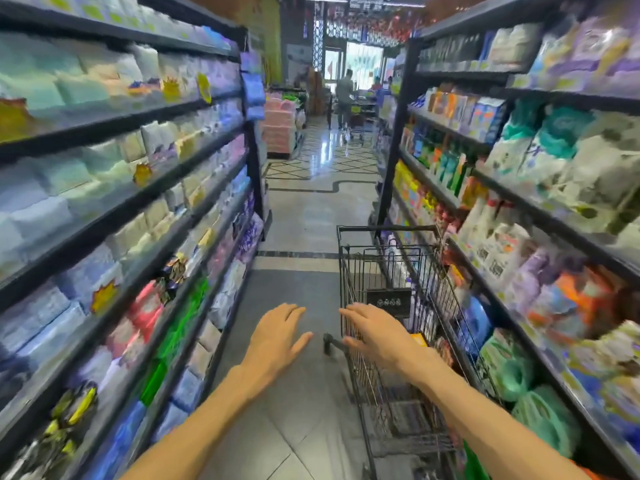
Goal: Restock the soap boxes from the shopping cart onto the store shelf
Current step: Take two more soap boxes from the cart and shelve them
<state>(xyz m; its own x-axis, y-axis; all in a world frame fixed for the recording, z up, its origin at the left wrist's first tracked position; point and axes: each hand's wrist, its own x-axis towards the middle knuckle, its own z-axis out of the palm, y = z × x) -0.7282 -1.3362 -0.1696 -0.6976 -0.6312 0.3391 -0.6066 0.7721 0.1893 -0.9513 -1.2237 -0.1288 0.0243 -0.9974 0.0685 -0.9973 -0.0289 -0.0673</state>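
Observation:
A black wire shopping cart (pixel 398 265) stands in the aisle, close against the right-hand store shelf (pixel 512 199). Small colourful boxes (pixel 420 339) show inside the cart beyond my right hand; they are too blurred to read. My right hand (pixel 375 332) hovers with straight fingers over the cart's near left corner, just above the dark handle end (pixel 329 342). My left hand (pixel 278 336) is stretched out flat over the bare floor, left of the cart and touching nothing. Neither hand holds anything.
Tall dark shelves full of packaged goods line both sides of the narrow aisle, the left one (pixel 138 188) blurred. Grey tiled floor (pixel 304 216) runs ahead. A person (pixel 344 98) with another cart stands far off near the store entrance. A pink display (pixel 278 126) sits past the left shelf.

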